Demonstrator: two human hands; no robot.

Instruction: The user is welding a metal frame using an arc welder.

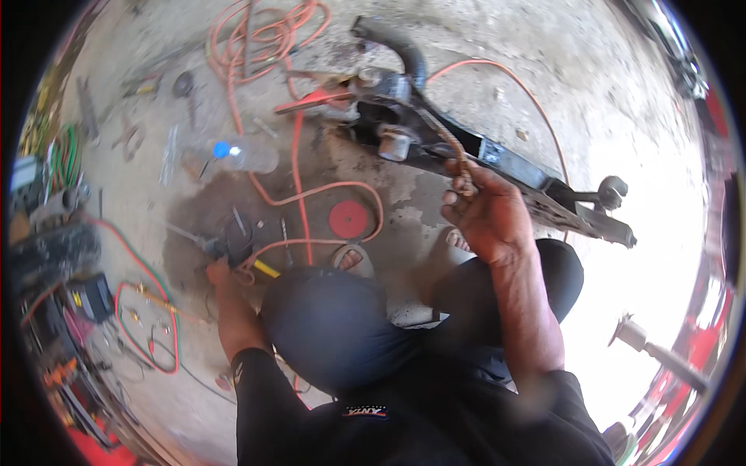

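View: head, looking down past the person's knees at the concrete floor (482, 39).
Right hand (497, 217): clamped on the lower end of a rusty rod (448, 136), fingers and thumb closed round it, palm partly turned up.
Rod location: right of centre, slanting up and left from the hand to a long black metal frame (536, 175); whether its far end is fixed there, cannot tell.
Rod handling: likely stiff, light to moderate, not fragile; rough rust should grip well unless oily.
Rod hold: lumpy end, where the hand is, looks the best purchase.
Frame handling: looks heavy and rigid, probably greasy near the grey cylinder (394, 145); two-handed lift, one hand at each end, clear of the pivots.
Left hand (220, 272): low at left, at the near edge of a dark tool (239, 234) on the floor; fingers mostly hidden, can't tell whether they grip.
Tool handling: probably dense and hard; hold by the body.
Nearby: orange hose (299, 155), flexible, loops between the hands; red disc (347, 220) lies flat beside it, thin, maybe brittle, best held by the rim.
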